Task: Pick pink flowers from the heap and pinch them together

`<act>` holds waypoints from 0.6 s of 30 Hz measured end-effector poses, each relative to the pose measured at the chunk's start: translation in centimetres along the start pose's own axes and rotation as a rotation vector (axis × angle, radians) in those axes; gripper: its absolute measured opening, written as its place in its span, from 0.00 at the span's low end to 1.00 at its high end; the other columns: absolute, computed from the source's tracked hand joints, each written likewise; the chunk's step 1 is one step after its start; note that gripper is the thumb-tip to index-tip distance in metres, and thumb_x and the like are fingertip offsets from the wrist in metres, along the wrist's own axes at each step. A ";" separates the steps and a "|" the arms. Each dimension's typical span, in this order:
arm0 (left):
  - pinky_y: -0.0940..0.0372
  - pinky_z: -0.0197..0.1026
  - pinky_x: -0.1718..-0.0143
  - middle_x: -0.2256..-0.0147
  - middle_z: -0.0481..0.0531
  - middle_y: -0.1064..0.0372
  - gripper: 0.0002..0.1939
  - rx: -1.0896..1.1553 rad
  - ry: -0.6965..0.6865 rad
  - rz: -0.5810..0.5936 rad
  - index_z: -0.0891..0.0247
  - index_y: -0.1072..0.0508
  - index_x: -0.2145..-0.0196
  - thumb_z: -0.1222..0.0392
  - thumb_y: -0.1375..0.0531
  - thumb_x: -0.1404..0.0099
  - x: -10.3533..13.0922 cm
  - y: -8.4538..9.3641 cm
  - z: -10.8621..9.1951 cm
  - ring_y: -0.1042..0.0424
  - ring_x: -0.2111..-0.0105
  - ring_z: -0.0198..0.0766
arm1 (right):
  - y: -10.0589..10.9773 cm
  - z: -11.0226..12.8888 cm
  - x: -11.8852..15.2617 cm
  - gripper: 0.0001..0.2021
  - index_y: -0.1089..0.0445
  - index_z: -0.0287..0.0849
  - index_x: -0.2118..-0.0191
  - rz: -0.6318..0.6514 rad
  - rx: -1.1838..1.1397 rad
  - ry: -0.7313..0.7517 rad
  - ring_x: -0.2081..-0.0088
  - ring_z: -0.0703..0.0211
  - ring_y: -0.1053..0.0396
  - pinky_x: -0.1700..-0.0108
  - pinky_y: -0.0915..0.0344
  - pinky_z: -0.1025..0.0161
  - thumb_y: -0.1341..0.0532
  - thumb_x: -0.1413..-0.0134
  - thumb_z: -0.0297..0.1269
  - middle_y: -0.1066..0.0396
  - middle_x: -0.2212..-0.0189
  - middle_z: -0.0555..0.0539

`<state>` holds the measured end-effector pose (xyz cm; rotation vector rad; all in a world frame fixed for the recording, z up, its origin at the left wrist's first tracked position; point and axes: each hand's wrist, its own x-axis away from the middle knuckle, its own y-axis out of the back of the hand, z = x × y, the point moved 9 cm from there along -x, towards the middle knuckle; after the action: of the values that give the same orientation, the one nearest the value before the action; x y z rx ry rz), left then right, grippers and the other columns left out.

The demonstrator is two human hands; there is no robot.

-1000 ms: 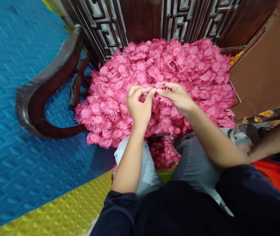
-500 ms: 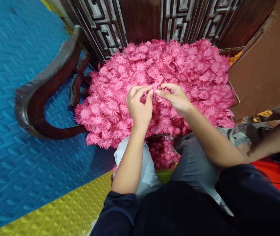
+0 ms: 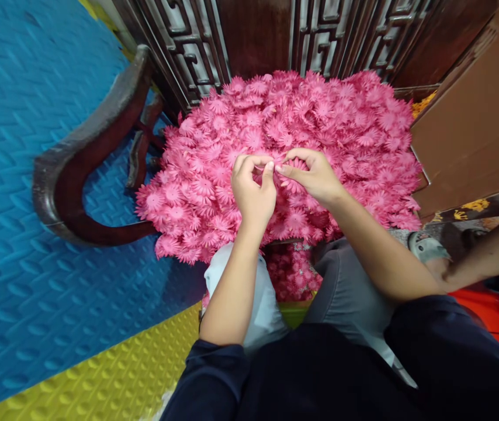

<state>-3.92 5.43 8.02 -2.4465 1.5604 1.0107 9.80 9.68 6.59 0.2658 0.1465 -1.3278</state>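
A broad heap of pink flower-like pieces (image 3: 205,187) with thin pointed petals spreads in front of me. Above its middle, my left hand (image 3: 255,190) is closed in a pinch, thumb against forefinger. Just to its right my right hand (image 3: 313,175) pinches too, its fingertips nearly meeting those of the left. A small pink piece (image 3: 278,158) shows between the two sets of fingertips; most of it blends with the heap behind.
A curved dark wooden armrest (image 3: 63,175) stands at the left over blue matting (image 3: 8,234). Dark carved panels (image 3: 258,35) rise behind the heap, with a brown board (image 3: 472,117) at the right. Another person's arm (image 3: 490,251) and shoe (image 3: 427,245) are at the right edge.
Both hands remain pinched close together. My left hand has shifted slightly right, and the pink piece between the fingertips shows less than before. The whole view has moved a little.
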 end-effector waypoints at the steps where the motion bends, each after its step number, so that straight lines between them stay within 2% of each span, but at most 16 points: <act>1: 0.37 0.39 0.59 0.68 0.48 0.31 0.05 -0.008 0.001 0.000 0.60 0.30 0.70 0.66 0.41 0.36 0.0 0.0 0.0 0.31 0.65 0.36 | 0.0 0.1 0.0 0.21 0.28 0.43 0.71 0.000 0.003 0.003 0.62 0.60 0.30 0.51 0.32 0.58 0.28 0.64 0.56 0.27 0.70 0.50; 7: 0.40 0.45 0.52 0.63 0.52 0.30 0.02 -0.203 -0.060 0.001 0.60 0.28 0.67 0.63 0.40 0.35 0.0 0.4 -0.8 0.31 0.57 0.43 | 0.2 -0.1 0.1 0.21 0.24 0.42 0.67 0.010 -0.075 -0.059 0.59 0.60 0.28 0.49 0.33 0.60 0.30 0.60 0.55 0.24 0.65 0.49; 11: 0.42 0.50 0.46 0.61 0.53 0.30 0.05 -0.273 -0.109 0.055 0.58 0.25 0.64 0.59 0.41 0.34 0.0 0.0 -1.4 0.32 0.53 0.47 | 0.9 -0.6 0.0 0.19 0.23 0.42 0.69 -0.028 -0.120 -0.090 0.64 0.63 0.29 0.53 0.32 0.62 0.30 0.59 0.55 0.24 0.69 0.50; 14: 0.42 0.51 0.43 0.57 0.53 0.30 0.09 -0.189 -0.106 0.073 0.57 0.25 0.59 0.53 0.41 0.34 -0.1 -0.1 -1.0 0.33 0.50 0.46 | 1.4 -1.3 0.1 0.18 0.23 0.42 0.69 -0.074 -0.133 -0.144 0.68 0.65 0.31 0.58 0.32 0.63 0.27 0.63 0.51 0.25 0.71 0.52; 18: 0.37 0.48 0.44 0.50 0.54 0.30 0.21 0.046 -0.025 0.095 0.55 0.29 0.49 0.44 0.39 0.37 -0.3 -0.6 1.0 0.31 0.49 0.43 | 1.4 -1.2 0.2 0.18 0.23 0.42 0.69 -0.083 -0.162 -0.164 0.67 0.65 0.30 0.58 0.31 0.63 0.27 0.64 0.49 0.24 0.69 0.51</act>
<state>-4.01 6.36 7.24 -2.3409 1.6864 1.0031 11.30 10.17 5.51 0.0141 0.1271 -1.4057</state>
